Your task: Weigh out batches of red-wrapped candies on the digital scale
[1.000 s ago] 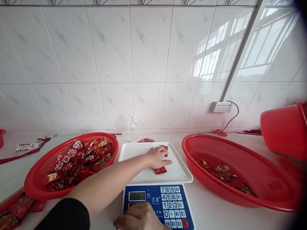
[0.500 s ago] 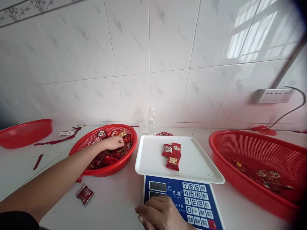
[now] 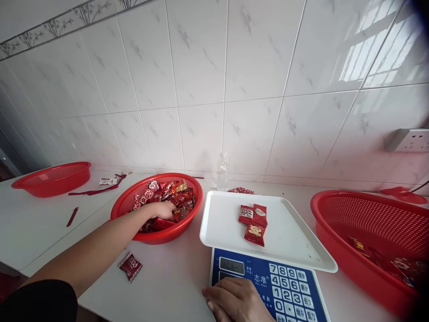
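Glossy red rectangular wrapped packets (image 3: 184, 199): left hand (image 3: 163, 210) has sunk deeper among them, probably picking; grip hidden, can't tell.

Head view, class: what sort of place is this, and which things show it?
Probably a small workroom where goods are weighed: a digital scale with a white tray, and a red basket holding many small wrapped packets.

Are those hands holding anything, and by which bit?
The left hand is down among the packets in the basket, its grip hidden, so I can't tell. The right hand is over the scale; nothing shows in it.
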Available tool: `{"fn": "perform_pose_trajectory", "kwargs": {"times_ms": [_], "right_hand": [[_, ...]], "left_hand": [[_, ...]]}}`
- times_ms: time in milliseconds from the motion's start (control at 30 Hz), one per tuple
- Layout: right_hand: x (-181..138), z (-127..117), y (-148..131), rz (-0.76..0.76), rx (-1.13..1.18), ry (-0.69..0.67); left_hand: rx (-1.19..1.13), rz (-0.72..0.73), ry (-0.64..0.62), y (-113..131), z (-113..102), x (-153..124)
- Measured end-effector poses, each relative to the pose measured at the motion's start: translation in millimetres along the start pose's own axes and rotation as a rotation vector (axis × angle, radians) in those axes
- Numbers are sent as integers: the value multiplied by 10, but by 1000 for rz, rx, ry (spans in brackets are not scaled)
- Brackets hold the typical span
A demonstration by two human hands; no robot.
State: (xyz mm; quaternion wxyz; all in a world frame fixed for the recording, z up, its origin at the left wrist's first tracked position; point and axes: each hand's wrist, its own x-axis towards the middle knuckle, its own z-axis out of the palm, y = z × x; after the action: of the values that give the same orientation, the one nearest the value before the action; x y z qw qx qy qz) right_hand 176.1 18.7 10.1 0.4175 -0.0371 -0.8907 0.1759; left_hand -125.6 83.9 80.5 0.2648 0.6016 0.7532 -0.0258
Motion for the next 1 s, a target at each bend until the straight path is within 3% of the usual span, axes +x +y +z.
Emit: {"fn": "perform_pose_trajectory", "kwargs": {"times_ms": [367,500,633,700,833,1000], "right_hand": [[4,-7,-23,-27,-16,16],[-14,1,-11,-19,-7,5],[-2,12,-19,-5,3,-14],[11,13,-25,-12,6,-10],[12,-2,-23,-29,12,-4],[-17,-21,-13,10,22,-27]], "left_hand": [[-205,51,146,-196,-446,-186],[-196,83,175,-188,-426,-283],[-64,117,-18,-123,-305,-422],[41,136,-55,-88,-230,-473],[110,159,20,-87,-169,-484],[89,145,98,-200,-286,-444]]}}
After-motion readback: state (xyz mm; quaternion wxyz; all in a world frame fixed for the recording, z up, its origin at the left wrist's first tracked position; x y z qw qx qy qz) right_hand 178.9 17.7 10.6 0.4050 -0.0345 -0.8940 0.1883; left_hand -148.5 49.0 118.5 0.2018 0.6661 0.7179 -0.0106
